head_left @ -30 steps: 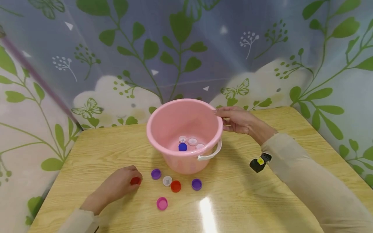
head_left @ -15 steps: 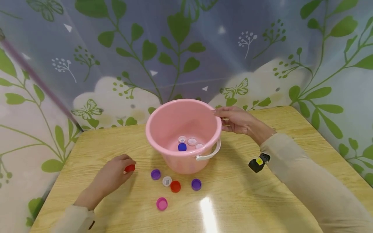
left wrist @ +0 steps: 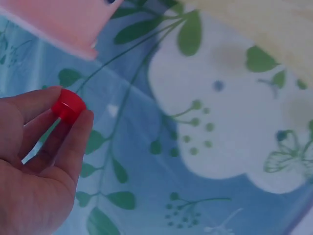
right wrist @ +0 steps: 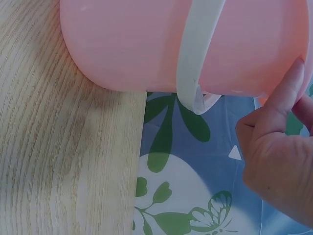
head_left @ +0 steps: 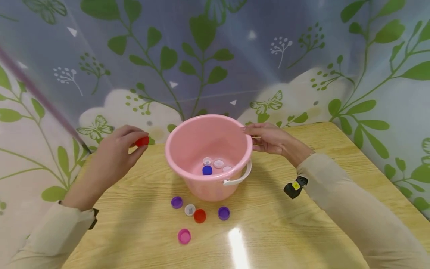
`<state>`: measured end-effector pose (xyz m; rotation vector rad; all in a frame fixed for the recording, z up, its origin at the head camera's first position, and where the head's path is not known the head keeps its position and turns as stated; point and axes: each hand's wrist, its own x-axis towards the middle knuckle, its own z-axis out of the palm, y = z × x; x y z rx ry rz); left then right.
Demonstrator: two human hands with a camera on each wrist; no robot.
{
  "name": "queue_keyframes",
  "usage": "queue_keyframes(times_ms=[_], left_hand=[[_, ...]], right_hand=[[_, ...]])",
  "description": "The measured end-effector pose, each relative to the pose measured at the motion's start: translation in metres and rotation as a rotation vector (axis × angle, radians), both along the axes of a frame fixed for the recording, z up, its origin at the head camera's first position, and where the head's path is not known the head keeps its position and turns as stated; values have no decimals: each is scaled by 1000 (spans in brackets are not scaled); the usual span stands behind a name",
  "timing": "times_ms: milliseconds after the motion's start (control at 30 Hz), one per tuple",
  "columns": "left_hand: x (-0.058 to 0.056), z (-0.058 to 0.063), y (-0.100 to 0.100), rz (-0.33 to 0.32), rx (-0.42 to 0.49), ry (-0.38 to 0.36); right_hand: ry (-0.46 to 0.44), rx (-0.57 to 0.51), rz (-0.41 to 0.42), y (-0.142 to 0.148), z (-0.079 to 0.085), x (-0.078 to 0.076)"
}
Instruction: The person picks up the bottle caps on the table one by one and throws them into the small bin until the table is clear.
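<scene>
In the head view my left hand (head_left: 115,158) is raised left of the pink bucket (head_left: 209,188). Thumb and fingertips pinch a red bottle cap (left wrist: 69,105) by its sides, well above the table. My right hand (head_left: 268,138) grips the bucket's rim at the right, one finger pressed up under the rim in the right wrist view. Inside the bucket, on its floor, lie a blue cap (head_left: 207,170) and several white caps (head_left: 218,164). The bucket stands upright, and its white handle (right wrist: 198,54) hangs down on the near right side.
In front of the bucket on the wooden table (head_left: 285,231) lie two purple caps (head_left: 177,202), a white cap (head_left: 189,210), another red cap (head_left: 199,216) and a pink cap (head_left: 184,236). A leaf-patterned curtain (head_left: 215,56) rises behind the table's back edge.
My left hand has lifted the red cap off the table and carried it up and back, left of the bucket's rim. My right hand has stayed at the rim.
</scene>
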<state>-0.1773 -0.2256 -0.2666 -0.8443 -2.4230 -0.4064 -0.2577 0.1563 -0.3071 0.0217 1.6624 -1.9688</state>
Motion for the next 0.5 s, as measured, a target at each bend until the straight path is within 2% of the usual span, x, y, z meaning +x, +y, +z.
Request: queue_keyframes(times_ms=[100,200,367,500], left_hand=[[-8,12,13,-26,18,25],[-15,17,28,-63,24,34],[-26,14,50,-129,5,1],[-32,9,62,-135,-29,-59]], right_hand=[[1,-1,-3,0,0,-1],[2,2,-6,0,-1,-2],[3,-12,-8,0,-2,-2],[1,-28,-7,-1,-3,-1]])
